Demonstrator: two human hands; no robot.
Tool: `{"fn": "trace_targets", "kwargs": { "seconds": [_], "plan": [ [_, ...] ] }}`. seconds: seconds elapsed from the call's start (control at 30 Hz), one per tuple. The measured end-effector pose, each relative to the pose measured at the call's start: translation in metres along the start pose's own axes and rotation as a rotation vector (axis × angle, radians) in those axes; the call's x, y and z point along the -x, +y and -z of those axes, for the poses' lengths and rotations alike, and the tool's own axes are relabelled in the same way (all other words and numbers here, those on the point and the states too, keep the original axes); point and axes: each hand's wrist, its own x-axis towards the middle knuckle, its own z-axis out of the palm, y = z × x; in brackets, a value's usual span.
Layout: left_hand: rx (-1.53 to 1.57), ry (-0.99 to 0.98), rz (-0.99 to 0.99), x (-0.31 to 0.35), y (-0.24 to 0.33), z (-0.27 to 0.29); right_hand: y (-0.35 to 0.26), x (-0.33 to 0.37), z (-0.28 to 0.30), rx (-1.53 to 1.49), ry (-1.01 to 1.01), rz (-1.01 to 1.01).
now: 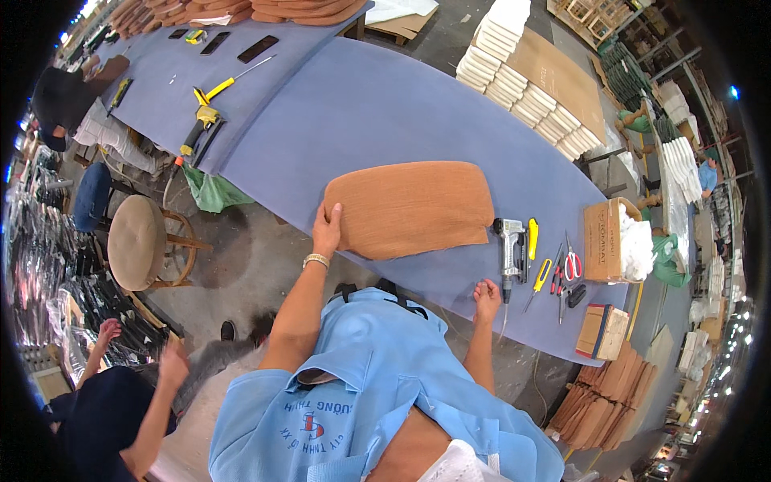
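Observation:
A brown fabric-covered pad (409, 209), long with rounded left corners, lies on the blue-covered table (353, 104) in front of me. My left hand (328, 230) grips its left edge, thumb on top; the fingers underneath are partly hidden. Beside the table's near edge, my right hand (487, 302) is raised with its fingers curled in; whether anything small is in them I cannot make out. Closest to that hand lies a grey air staple gun (509, 251). Right of the gun are a yellow utility knife (532, 238), a yellow-handled screwdriver (542, 276), red-handled pliers (556, 279) and scissors (572, 266).
A carton (601, 241) of white stuffing and a small box (602, 332) stand at the right end. White padded pieces (498, 72) are stacked beyond the table. Another staple gun (201, 128) lies far left. A stool (136, 243) and a co-worker (112, 418) are at left.

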Motion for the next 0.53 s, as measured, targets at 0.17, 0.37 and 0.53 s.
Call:
{"fn": "trace_targets", "kwargs": {
  "seconds": [0.17,0.37,0.53],
  "plan": [
    [0.085,-0.179,0.209,0.03,-0.013,0.014,0.018,0.016,-0.006,0.289,0.013,0.181],
    [0.245,-0.288,0.364,0.078,-0.058,0.035,0.017,0.028,-0.012,0.616,0.005,0.345],
    [0.116,-0.149,0.639,0.126,-0.147,0.084,-0.011,0.005,-0.024,0.702,-0.086,0.247]
  ]
}}
